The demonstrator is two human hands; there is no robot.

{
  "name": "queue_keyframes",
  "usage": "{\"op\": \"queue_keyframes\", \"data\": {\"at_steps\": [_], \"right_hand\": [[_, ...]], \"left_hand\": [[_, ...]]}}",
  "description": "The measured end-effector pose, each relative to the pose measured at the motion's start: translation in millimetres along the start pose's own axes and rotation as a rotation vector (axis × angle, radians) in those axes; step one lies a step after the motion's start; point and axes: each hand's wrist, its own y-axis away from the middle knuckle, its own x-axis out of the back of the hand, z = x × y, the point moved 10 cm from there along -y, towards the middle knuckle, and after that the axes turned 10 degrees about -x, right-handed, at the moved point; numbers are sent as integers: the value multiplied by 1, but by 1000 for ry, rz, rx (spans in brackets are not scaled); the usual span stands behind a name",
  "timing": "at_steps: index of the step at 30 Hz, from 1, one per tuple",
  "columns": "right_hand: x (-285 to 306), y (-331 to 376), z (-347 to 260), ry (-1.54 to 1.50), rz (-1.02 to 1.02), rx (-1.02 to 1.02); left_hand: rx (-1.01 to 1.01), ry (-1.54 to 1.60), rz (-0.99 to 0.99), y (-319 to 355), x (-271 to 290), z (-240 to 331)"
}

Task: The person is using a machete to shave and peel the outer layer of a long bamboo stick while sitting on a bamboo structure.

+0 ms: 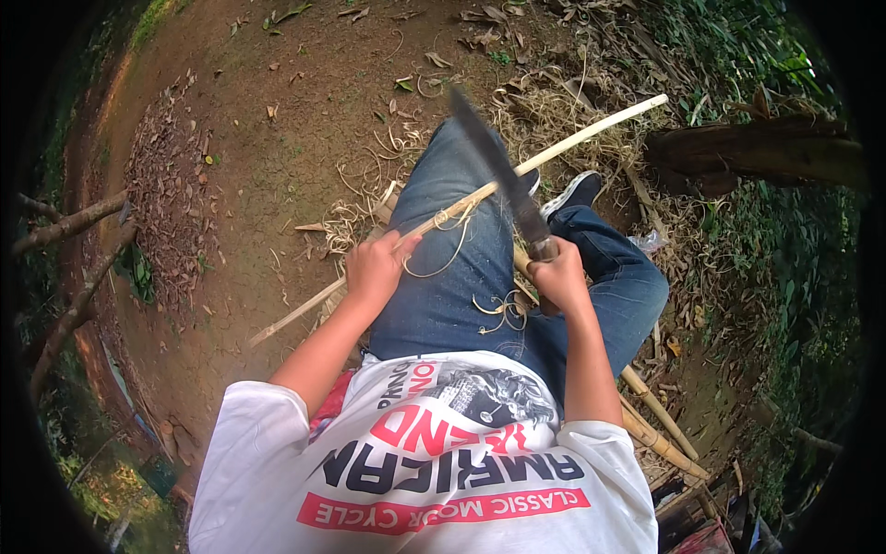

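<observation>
My left hand point(376, 273) is closed round a long pale bamboo strip point(591, 134), which slants from the lower left across my thigh to the upper right. In my right hand point(560, 277) is the handle of a machete point(498, 166). Its dark, broad blade points up and to the left and crosses over the strip, near where thin shavings curl. Whether the edge touches the strip I cannot tell. A long curled shaving point(459, 242) hangs from the strip over my jeans point(434, 314). More curls lie on my lap.
Bamboo poles point(660, 441) lie under and beside my right leg. Shavings and dry leaves point(544, 102) cover the ground ahead of my feet. A thick log point(757, 152) stands out at the right. At the left are crossed branches point(74, 277) and a leaf pile point(171, 175) on brown soil.
</observation>
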Motion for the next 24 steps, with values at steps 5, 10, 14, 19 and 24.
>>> {"op": "queue_keyframes", "data": {"at_steps": [5, 10, 14, 19, 24], "right_hand": [[-7, -10, 16, -70, 48, 67], [6, -21, 22, -271, 34, -42], [-19, -2, 2, 53, 14, 147], [-17, -12, 4, -50, 1, 86], [-10, -10, -9, 58, -51, 99]], "left_hand": [[28, -17, -31, -2, -1, -2], [36, 13, -10, 1, -2, -1], [54, 11, -30, -1, -2, -2], [87, 7, -34, -2, 1, 0], [88, 6, -40, 2, -2, -5]]}}
